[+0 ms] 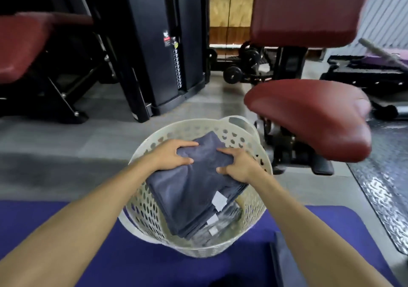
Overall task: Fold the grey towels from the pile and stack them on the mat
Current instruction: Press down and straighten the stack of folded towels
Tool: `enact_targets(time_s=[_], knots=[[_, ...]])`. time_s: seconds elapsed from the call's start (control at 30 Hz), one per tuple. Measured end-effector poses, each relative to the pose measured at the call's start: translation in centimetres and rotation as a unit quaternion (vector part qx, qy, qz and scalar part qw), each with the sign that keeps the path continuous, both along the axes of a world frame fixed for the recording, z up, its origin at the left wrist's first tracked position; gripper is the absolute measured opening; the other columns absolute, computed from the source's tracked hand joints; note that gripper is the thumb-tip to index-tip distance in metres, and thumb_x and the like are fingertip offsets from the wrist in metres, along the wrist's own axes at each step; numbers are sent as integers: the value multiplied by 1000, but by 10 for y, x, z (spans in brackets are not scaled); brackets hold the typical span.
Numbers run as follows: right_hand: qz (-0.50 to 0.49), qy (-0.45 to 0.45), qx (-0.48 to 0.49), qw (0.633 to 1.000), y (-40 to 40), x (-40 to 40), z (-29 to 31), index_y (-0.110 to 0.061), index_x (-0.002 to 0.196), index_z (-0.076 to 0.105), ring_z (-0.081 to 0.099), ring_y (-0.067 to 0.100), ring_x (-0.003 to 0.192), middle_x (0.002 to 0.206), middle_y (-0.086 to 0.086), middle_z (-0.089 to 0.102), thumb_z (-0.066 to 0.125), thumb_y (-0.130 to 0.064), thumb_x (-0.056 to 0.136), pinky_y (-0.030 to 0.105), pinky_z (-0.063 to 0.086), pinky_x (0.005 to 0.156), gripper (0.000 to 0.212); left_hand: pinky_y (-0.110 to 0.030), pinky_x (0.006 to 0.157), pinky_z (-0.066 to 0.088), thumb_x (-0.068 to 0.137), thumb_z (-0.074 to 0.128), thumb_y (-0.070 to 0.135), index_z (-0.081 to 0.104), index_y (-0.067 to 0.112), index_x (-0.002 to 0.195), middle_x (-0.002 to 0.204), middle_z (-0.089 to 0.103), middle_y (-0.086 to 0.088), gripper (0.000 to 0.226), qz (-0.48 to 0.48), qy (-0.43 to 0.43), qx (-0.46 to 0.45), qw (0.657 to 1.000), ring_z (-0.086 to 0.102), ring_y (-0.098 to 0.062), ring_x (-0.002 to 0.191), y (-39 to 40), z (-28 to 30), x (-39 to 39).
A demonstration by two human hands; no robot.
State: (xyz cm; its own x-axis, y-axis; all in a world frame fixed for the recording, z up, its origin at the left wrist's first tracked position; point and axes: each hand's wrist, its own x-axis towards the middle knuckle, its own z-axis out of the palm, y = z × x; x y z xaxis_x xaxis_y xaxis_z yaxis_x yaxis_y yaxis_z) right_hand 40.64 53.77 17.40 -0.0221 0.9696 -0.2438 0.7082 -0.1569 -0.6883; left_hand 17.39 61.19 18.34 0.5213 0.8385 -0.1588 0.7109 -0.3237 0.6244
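Fingers of left hand curled over far left edge of top grey towel, thumb pressed onto the cloth. Fingers of right hand curled likewise over the right side, bunching fabric between both hands. Towel topmost on a pile of grey towels, some showing small white labels, leaning inside a round cream laundry basket with perforated walls. Basket standing at far edge of a purple mat, with a dark grey cloth lying on the mat at lower right. Beyond: grey gym floor, black weight machine, red padded seat just right of the basket. Likely handling: soft, light, limp, prone to sagging and unfolding once lifted. Best held at two corners of one edge, well apart, so the cloth hangs flat for folding.
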Motion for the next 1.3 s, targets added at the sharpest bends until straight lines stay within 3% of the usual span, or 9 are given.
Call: enact_targets(time_s=[0.23,0.37,0.47,0.57,0.77,1.0,1.13,1.2,1.3], knots=[[18,-24,-64,998,32,8,-93,-20,148,43,37,19,140,152,3,41,77,-23,85,6,22,94,72,-16,105,24,87,73,22,54,21,141,147,49,0,57,-11,15,-36,999,40,-16,138,24,-106,5],[76,-71,-145,984,40,20,-140,-17,152,32,38,26,139,151,6,40,67,-19,92,26,30,110,70,-32,117,18,88,59,53,28,25,154,160,28,-5,78,-50,168,-24,984,26,-26,147,36,-163,7],[90,-110,-226,964,35,32,-166,-19,144,43,52,27,124,142,8,51,63,-17,89,29,43,92,58,-36,115,26,89,60,56,5,32,157,163,14,-12,91,-109,273,-119,949,23,-32,147,25,-204,16],[78,-123,-246,958,27,45,-174,-21,147,41,48,29,129,149,8,43,62,-17,90,32,43,100,61,-51,116,27,88,57,63,0,38,156,164,-9,-12,92,-125,369,-117,914,5,-37,150,11,-223,27],[67,-110,-203,971,13,40,-156,-26,138,49,57,28,117,137,5,51,59,-16,92,37,49,97,49,-49,115,28,88,58,59,5,38,156,164,-7,-12,89,-109,398,-107,905,5,-35,150,6,-214,33],[10,-79,103,992,-22,53,-66,-14,124,62,60,19,110,121,3,64,59,-15,92,35,48,95,32,-34,102,45,94,61,31,58,24,135,128,64,0,41,-18,157,-55,986,61,-16,116,-15,-140,58],[-96,27,245,964,-92,82,-28,-9,102,73,64,7,88,94,-3,72,70,-2,86,9,47,82,17,-19,92,50,91,68,19,70,27,115,103,70,14,25,-17,-52,-18,998,65,3,96,-57,-77,81],[-135,43,251,958,-131,99,-24,-10,98,74,66,6,84,89,-7,71,69,0,86,10,49,79,16,-6,87,45,91,68,18,72,31,107,100,69,24,21,-43,-108,0,993,63,10,96,-83,-47,100],[-181,36,209,960,-185,133,-43,-13,96,74,67,3,82,84,-13,70,69,-1,86,13,51,78,16,-8,82,46,90,69,17,75,28,104,98,72,19,19,-88,-166,17,982,66,3,93,-122,-24,141]])
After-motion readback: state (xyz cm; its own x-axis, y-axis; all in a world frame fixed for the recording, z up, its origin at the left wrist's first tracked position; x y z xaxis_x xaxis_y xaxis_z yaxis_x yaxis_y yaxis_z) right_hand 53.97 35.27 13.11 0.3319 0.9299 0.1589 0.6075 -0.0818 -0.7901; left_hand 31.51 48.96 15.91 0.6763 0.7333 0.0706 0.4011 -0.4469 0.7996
